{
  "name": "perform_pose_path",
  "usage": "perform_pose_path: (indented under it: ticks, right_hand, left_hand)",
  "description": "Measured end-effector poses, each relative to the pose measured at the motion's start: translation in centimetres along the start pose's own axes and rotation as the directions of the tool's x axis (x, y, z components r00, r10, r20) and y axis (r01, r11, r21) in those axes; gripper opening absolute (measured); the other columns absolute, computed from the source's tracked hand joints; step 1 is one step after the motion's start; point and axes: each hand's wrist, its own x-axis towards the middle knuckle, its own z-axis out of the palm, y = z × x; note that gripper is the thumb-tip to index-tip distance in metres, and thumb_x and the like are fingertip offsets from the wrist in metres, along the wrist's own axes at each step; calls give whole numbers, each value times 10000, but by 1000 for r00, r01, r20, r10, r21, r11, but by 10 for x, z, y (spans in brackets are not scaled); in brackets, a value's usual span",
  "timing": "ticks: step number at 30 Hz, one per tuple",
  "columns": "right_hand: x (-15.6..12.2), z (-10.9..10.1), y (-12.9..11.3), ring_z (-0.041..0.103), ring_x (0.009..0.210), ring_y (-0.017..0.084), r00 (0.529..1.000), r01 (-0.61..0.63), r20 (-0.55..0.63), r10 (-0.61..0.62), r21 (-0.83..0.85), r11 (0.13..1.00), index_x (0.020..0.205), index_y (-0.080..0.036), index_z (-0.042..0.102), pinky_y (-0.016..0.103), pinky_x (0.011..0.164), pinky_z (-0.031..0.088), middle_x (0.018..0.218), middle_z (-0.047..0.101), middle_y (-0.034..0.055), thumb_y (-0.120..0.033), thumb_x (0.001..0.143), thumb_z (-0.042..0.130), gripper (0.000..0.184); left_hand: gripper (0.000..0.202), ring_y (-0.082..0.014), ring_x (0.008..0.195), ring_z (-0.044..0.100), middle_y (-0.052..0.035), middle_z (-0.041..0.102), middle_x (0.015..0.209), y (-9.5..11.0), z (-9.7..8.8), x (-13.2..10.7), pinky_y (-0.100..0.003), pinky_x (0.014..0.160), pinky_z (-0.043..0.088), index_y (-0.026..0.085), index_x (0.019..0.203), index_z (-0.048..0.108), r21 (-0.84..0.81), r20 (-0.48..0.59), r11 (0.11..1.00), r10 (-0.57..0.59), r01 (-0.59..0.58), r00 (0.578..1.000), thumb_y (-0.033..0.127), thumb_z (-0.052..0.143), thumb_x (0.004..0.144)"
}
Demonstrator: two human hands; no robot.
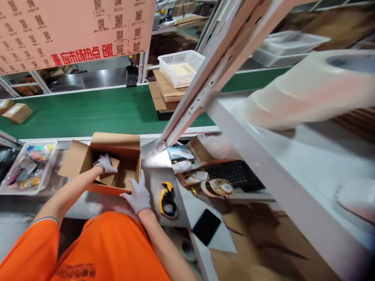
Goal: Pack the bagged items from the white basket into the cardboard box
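One open carton (117, 154), two gloved hands (107, 164) (140, 195), one tape dispenser (167, 199), one keyboard (234, 173).

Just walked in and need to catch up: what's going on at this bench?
A person in an orange shirt and white gloves works at an open brown cardboard box beside a green conveyor belt. The left hand is inside the box on a smaller cardboard piece; the right hand rests at the box's near right corner. A yellow-and-black tape dispenser lies alongside.

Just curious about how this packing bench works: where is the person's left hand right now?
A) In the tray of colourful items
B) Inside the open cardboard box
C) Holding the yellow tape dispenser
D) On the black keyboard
B: the gloved left hand reaches down inside the open cardboard box, while the right hand rests on the box's near edge.
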Motion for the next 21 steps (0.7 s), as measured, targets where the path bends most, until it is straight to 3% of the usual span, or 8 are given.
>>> perform_pose_path:
  ticks: [6, 9, 11, 13, 15, 17, 19, 21]
  right_hand:
    - [-8, 5, 6, 820, 1141, 396, 998, 3, -63, 2, 70, 998, 1335, -281, 778, 527, 968, 680, 1859, 204, 192, -392, 671, 1063, 731]
    - [-1, 1, 4, 803, 1195, 383, 999, 34, -39, -30, 96, 995, 1325, -278, 774, 516, 1006, 671, 1864, 191, 179, -381, 681, 1053, 710]
    - [9, -2, 1, 758, 1296, 406, 999, 54, -3, -54, 109, 993, 1328, -263, 763, 527, 1056, 653, 1864, 188, 188, -386, 675, 1053, 726]
    - [17, -4, 1, 681, 1412, 446, 997, 68, 25, -72, 136, 988, 1402, -243, 713, 560, 1116, 624, 1862, 177, 217, -391, 640, 1066, 853]
    - [22, -2, 5, 590, 1512, 471, 996, 83, 19, -88, 190, 978, 1536, -208, 603, 583, 1179, 584, 1859, 153, 260, -401, 608, 1074, 1058]
    - [24, 2, 15, 470, 1614, 466, 992, 123, -11, -125, 265, 956, 1678, -166, 422, 590, 1263, 511, 1861, 115, 294, -441, 641, 1047, 1242]
    - [25, 8, 26, 353, 1688, 430, 986, 167, -30, -167, 337, 927, 1772, -149, 218, 594, 1331, 424, 1866, 108, 292, -506, 777, 947, 1284]
    - [27, 14, 34, 313, 1711, 397, 982, 179, -22, -185, 391, 903, 1804, -142, 61, 606, 1354, 382, 1868, 138, 279, -545, 940, 771, 1189]
  left_hand:
    - [1163, -466, 1276, 676, -273, 562, 1422, 1, -18, -19, -510, 1053, 590, 115, 1529, 457, 50, -122, 970, 244, -240, 962, 655, 912, 605]
    - [1261, -482, 1286, 658, -282, 536, 1459, 1, -34, -28, -536, 1050, 591, 116, 1624, 411, 104, -97, 929, 364, -354, 926, 637, 930, 600]
    - [1362, -483, 1325, 632, -281, 505, 1522, 1, -44, -35, -534, 1081, 578, 131, 1711, 334, 147, -36, 858, 502, -493, 864, 561, 957, 579]
    - [1440, -485, 1358, 605, -260, 484, 1575, 0, -51, -42, -536, 1122, 557, 163, 1757, 284, 173, 33, 743, 652, -647, 757, 460, 978, 532]
    - [1494, -495, 1385, 581, -245, 473, 1613, 0, -53, -45, -550, 1157, 535, 175, 1775, 251, 160, 67, 651, 743, -742, 666, 408, 983, 494]
    - [1543, -507, 1417, 563, -257, 462, 1638, 1, -49, -42, -565, 1182, 518, 149, 1781, 213, 109, 76, 614, 779, -782, 622, 414, 990, 474]
    - [1541, -508, 1436, 563, -277, 467, 1648, 5, -40, -34, -556, 1198, 510, 112, 1768, 222, 53, 76, 612, 785, -789, 615, 429, 996, 474]
    - [1437, -487, 1420, 596, -293, 513, 1621, 12, -27, -24, -511, 1187, 521, 62, 1725, 304, -15, 71, 640, 767, -768, 637, 437, 988, 518]
